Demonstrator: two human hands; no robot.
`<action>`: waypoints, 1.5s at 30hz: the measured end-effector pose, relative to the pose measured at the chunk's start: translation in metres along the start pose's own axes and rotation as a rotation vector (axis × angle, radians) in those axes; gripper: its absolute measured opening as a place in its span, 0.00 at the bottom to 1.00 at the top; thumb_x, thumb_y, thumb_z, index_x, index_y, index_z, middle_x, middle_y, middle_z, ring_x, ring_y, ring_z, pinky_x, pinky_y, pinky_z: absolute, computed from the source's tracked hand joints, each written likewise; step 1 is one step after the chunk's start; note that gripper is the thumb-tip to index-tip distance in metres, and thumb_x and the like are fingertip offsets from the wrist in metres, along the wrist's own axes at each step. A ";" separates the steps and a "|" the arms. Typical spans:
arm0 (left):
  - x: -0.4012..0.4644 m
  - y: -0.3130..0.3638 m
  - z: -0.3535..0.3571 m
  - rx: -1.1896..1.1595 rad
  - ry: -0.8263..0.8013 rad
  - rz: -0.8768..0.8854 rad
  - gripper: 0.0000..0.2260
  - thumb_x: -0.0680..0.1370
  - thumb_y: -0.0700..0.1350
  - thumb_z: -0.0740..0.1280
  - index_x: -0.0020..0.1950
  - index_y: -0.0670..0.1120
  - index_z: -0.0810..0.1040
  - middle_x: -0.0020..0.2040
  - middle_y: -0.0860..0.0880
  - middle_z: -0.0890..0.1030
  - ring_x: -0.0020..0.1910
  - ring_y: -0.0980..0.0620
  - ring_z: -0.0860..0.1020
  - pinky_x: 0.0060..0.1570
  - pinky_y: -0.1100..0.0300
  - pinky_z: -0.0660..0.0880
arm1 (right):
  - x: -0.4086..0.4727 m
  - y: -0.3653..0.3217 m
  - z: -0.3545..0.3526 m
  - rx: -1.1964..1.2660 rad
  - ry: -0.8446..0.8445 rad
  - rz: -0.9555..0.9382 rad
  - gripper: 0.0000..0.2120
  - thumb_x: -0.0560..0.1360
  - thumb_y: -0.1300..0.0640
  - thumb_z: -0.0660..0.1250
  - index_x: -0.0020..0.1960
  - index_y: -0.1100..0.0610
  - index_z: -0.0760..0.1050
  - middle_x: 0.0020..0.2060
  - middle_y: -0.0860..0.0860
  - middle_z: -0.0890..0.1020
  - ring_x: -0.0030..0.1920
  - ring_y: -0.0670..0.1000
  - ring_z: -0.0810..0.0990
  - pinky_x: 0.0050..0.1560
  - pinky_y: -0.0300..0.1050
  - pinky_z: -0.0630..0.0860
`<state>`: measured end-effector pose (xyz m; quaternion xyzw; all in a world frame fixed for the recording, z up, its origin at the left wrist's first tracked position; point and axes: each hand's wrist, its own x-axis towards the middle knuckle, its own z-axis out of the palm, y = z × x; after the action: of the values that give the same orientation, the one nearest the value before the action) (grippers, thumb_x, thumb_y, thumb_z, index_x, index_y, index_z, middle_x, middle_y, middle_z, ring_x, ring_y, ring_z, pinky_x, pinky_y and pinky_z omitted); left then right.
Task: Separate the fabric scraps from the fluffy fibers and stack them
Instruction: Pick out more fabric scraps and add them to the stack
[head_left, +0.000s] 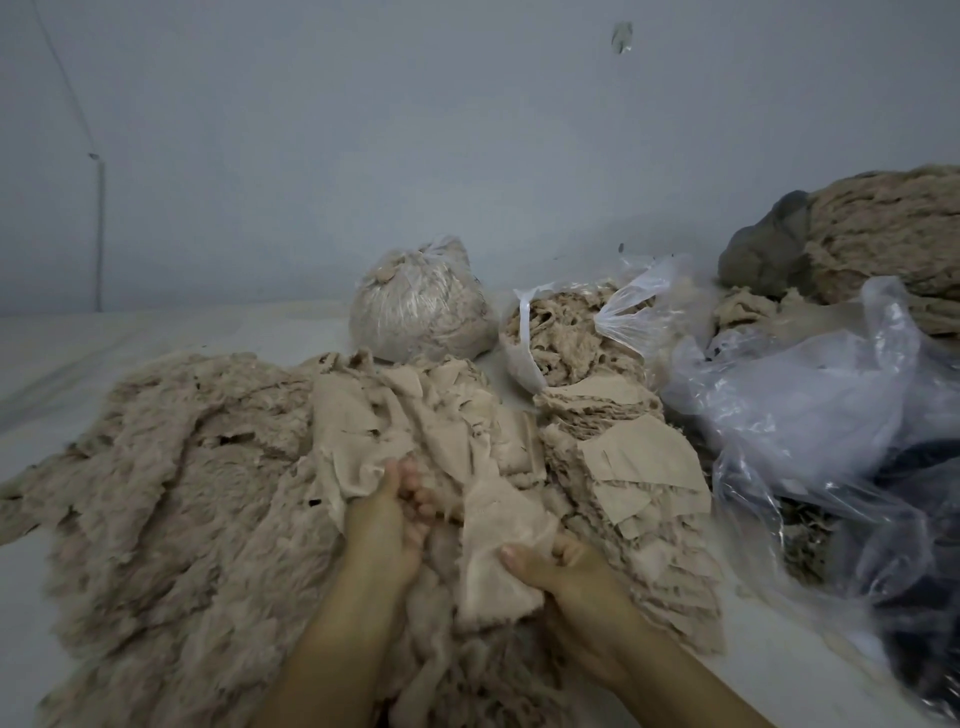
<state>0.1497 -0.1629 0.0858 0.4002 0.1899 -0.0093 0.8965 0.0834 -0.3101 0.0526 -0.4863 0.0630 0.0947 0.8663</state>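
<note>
A wide heap of beige fluffy fibers (171, 499) covers the left and centre of the pale surface. Loose beige fabric scraps (415, 421) lie tangled on its right part. To the right stands a stack of flat fabric scraps (639, 467). My left hand (389, 519) grips a bunch of scrap and fluff at the centre, fingers curled. My right hand (561, 571) pinches a pale fabric scrap (498, 551) between thumb and fingers, just left of the stack.
A tied clear bag of fibers (421, 306) and an open bag of fibers (561, 338) stand behind the heap. Crumpled clear plastic bags (810, 410) lie at the right, a big fiber bundle (883, 228) behind them. The wall rises close behind.
</note>
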 end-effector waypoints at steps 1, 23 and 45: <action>0.000 0.000 -0.002 0.082 -0.016 -0.043 0.15 0.80 0.50 0.61 0.37 0.43 0.71 0.27 0.49 0.69 0.16 0.58 0.65 0.15 0.69 0.60 | -0.001 0.000 -0.004 -0.002 -0.003 0.004 0.20 0.63 0.65 0.72 0.54 0.71 0.78 0.48 0.66 0.83 0.42 0.59 0.82 0.47 0.52 0.80; -0.014 -0.044 0.015 0.467 -0.266 0.189 0.07 0.78 0.37 0.64 0.42 0.39 0.79 0.27 0.47 0.73 0.23 0.56 0.68 0.22 0.65 0.66 | 0.058 -0.081 -0.057 -0.395 0.599 -0.544 0.14 0.77 0.52 0.66 0.37 0.60 0.78 0.34 0.54 0.82 0.37 0.56 0.78 0.46 0.46 0.77; -0.006 -0.063 -0.004 0.994 -0.431 0.422 0.09 0.77 0.37 0.66 0.44 0.51 0.79 0.38 0.62 0.79 0.38 0.63 0.77 0.41 0.68 0.72 | 0.044 -0.025 -0.030 -1.094 0.090 -0.690 0.07 0.77 0.61 0.65 0.43 0.51 0.74 0.32 0.41 0.76 0.36 0.38 0.74 0.38 0.32 0.67</action>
<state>0.1324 -0.2035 0.0404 0.7914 -0.1078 0.0001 0.6017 0.1310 -0.3446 0.0491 -0.8532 -0.1179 -0.1913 0.4707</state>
